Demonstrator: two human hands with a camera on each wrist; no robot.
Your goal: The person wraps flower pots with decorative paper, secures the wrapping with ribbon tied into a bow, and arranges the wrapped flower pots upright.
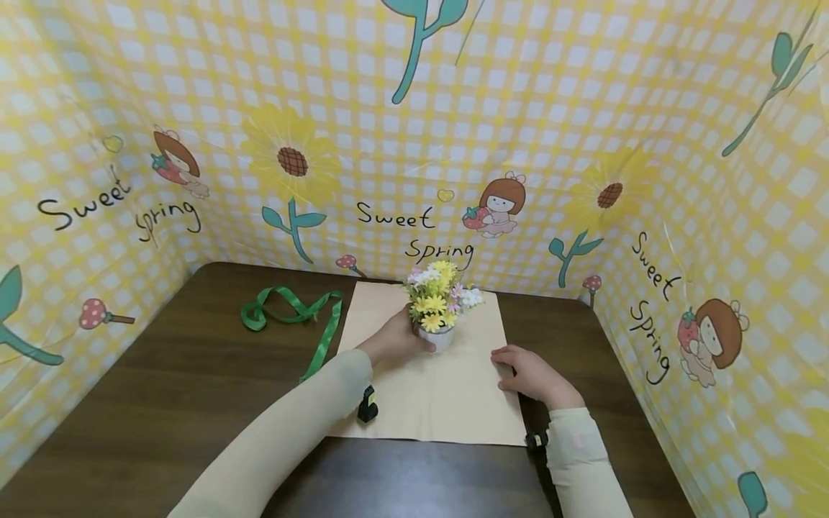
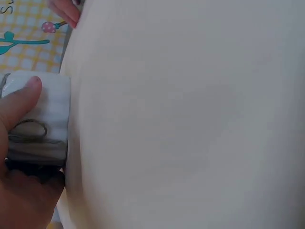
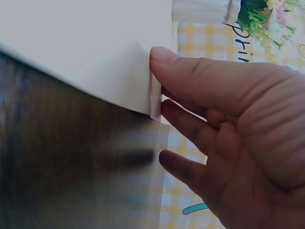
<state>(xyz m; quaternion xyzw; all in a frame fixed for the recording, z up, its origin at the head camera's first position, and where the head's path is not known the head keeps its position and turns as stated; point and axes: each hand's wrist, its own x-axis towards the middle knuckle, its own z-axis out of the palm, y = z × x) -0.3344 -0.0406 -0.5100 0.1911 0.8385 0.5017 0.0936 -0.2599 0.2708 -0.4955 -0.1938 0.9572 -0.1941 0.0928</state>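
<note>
A small white pot of artificial flowers (image 1: 435, 302), yellow, pink and white, stands over the middle of a cream sheet of paper (image 1: 414, 403). My left hand (image 1: 395, 337) grips the pot from its left side. In the left wrist view the thumb presses the white pot (image 2: 52, 105), which has thin dark twine tied round it. At the sheet's right edge, my right hand (image 1: 527, 373) rests its fingertips, thumb and fingers spread apart. The right wrist view has the thumb (image 3: 167, 57) touching the paper's edge, with the other fingers beside it.
A green ribbon (image 1: 320, 345) lies in loose curves left of the paper. The dark wooden table (image 1: 162, 374) is enclosed on three sides by yellow checked cloth (image 1: 401, 158) printed with flowers and girls. Small black devices sit at both wrists.
</note>
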